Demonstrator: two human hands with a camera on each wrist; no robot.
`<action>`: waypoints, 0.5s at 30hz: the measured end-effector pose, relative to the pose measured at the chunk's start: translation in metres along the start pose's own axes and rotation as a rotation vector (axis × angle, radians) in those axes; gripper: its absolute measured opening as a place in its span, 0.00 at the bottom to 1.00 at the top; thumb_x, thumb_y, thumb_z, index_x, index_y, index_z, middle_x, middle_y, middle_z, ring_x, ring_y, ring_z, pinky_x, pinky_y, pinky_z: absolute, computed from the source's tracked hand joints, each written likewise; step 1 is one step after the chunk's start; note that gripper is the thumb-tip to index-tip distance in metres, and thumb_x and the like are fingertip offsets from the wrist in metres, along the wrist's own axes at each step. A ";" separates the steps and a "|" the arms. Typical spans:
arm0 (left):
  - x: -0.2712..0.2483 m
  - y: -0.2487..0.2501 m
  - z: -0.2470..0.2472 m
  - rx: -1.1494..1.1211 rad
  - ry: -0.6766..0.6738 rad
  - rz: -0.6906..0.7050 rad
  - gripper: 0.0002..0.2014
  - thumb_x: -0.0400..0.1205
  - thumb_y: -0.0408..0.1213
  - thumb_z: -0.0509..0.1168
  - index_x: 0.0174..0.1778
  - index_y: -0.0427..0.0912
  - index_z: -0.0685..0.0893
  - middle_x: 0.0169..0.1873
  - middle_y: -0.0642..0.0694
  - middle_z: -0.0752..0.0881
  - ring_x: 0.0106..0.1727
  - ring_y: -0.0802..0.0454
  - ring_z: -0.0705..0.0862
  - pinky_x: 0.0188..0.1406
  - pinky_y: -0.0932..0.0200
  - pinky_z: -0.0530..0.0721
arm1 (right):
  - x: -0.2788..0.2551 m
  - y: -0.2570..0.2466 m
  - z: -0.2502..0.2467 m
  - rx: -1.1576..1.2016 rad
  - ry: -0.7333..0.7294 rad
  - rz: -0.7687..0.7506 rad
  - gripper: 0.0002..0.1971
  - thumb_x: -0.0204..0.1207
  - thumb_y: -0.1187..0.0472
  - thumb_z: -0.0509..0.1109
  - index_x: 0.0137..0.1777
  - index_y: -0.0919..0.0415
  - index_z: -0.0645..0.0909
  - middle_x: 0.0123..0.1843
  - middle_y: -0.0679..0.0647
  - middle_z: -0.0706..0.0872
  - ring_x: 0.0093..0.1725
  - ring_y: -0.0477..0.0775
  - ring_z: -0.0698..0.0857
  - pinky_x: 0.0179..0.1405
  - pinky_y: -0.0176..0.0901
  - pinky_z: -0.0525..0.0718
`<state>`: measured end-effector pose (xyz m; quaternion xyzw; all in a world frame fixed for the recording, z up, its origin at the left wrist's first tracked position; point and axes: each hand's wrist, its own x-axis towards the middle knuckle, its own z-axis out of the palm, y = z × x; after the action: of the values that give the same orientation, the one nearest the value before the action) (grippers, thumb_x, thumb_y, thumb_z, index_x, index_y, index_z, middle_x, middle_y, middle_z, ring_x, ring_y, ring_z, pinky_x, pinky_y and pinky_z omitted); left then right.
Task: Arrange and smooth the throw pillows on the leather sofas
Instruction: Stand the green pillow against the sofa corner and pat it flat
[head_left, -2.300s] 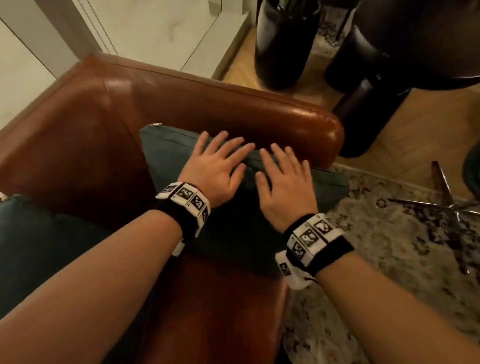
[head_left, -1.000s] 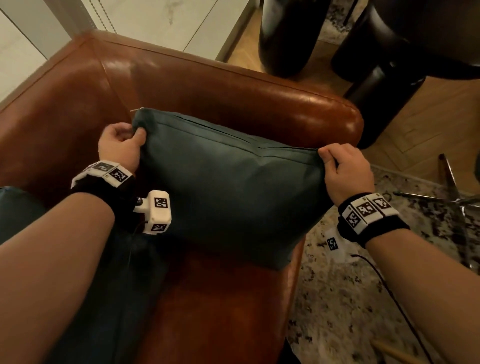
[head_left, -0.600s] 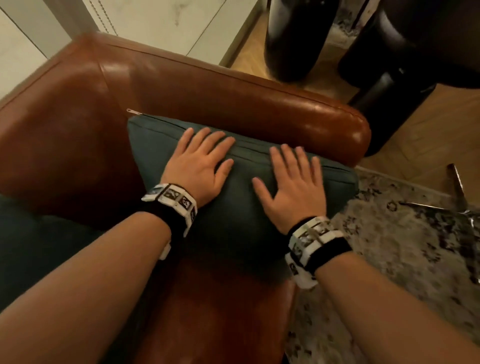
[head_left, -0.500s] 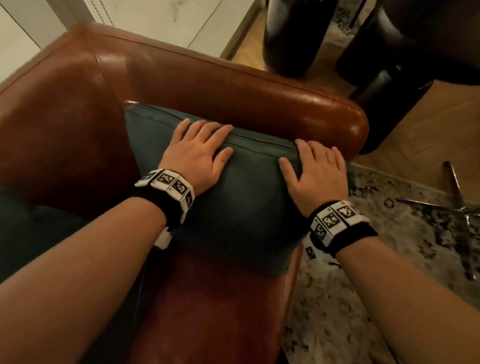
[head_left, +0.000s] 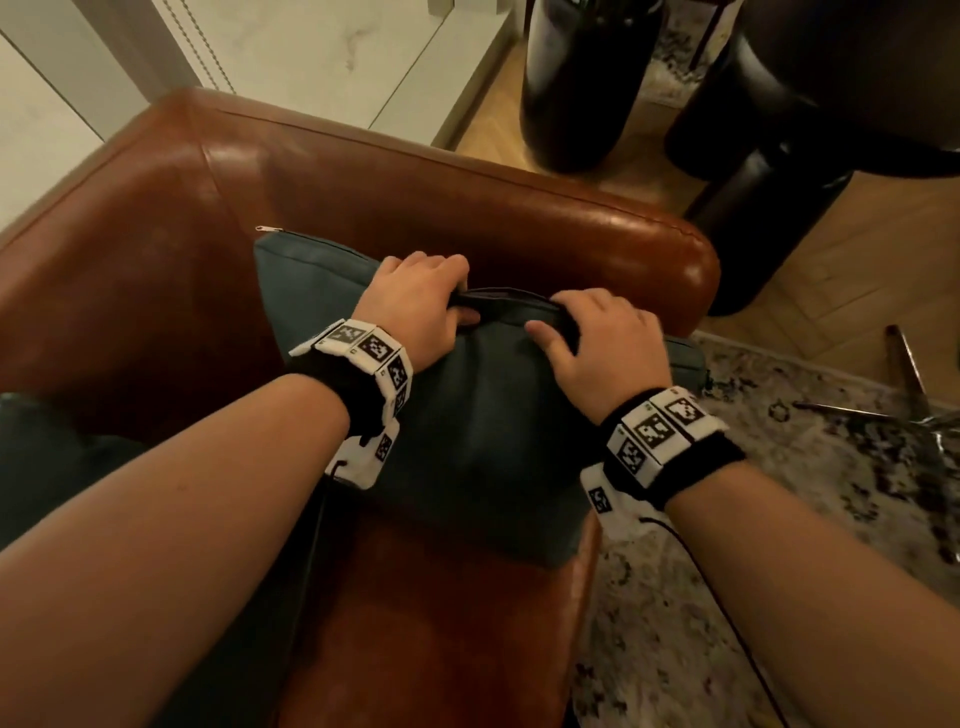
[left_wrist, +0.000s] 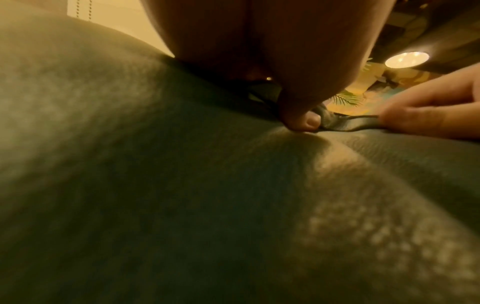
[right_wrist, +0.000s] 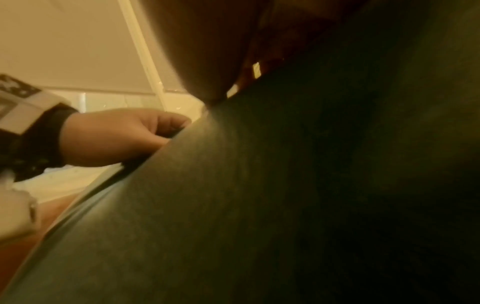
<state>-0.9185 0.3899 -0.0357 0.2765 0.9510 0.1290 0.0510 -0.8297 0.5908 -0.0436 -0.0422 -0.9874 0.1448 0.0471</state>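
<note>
A dark teal throw pillow (head_left: 483, 441) leans against the arm of the brown leather sofa (head_left: 467, 208). My left hand (head_left: 415, 306) and right hand (head_left: 597, 338) sit close together at the middle of its top seam, each pinching the seam edge between thumb and curled fingers. In the left wrist view my left thumb (left_wrist: 298, 121) presses the pillow (left_wrist: 182, 185) fabric, with the right hand's fingers (left_wrist: 428, 117) on the seam strip beside it. The right wrist view shows the pillow (right_wrist: 285, 195) up close and the left hand (right_wrist: 116, 135) at its edge.
A second teal pillow (head_left: 57, 462) lies at the left on the seat. Beyond the sofa arm stand dark round furniture bases (head_left: 582, 88) on a wood floor. A patterned rug (head_left: 779, 519) and a metal chair leg (head_left: 909, 384) lie to the right.
Both hands were flat on the pillow's face half a second ago. They have slid up and inward and now pinch the middle of the top seam.
</note>
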 end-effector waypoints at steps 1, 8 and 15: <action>0.000 -0.001 0.000 0.006 -0.010 0.018 0.09 0.83 0.49 0.65 0.50 0.50 0.74 0.46 0.54 0.78 0.57 0.46 0.77 0.60 0.50 0.69 | 0.003 -0.001 0.002 0.016 -0.004 -0.021 0.16 0.83 0.41 0.61 0.57 0.51 0.81 0.49 0.48 0.84 0.54 0.55 0.83 0.54 0.52 0.76; -0.011 -0.062 -0.024 0.213 -0.143 0.099 0.32 0.82 0.64 0.39 0.75 0.54 0.74 0.70 0.49 0.79 0.71 0.44 0.74 0.72 0.45 0.65 | -0.002 0.018 0.010 0.066 0.049 -0.104 0.15 0.84 0.44 0.61 0.52 0.52 0.84 0.43 0.48 0.87 0.46 0.54 0.84 0.47 0.50 0.76; -0.029 -0.106 -0.047 0.205 -0.058 -0.134 0.15 0.86 0.50 0.53 0.54 0.41 0.76 0.50 0.38 0.82 0.53 0.32 0.82 0.49 0.38 0.81 | -0.009 0.042 0.006 -0.092 0.063 -0.034 0.26 0.82 0.33 0.49 0.36 0.53 0.71 0.28 0.46 0.74 0.28 0.55 0.79 0.29 0.43 0.69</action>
<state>-0.9559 0.2776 -0.0190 0.2195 0.9737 0.0193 0.0585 -0.8183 0.6286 -0.0624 -0.0321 -0.9917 0.0969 0.0785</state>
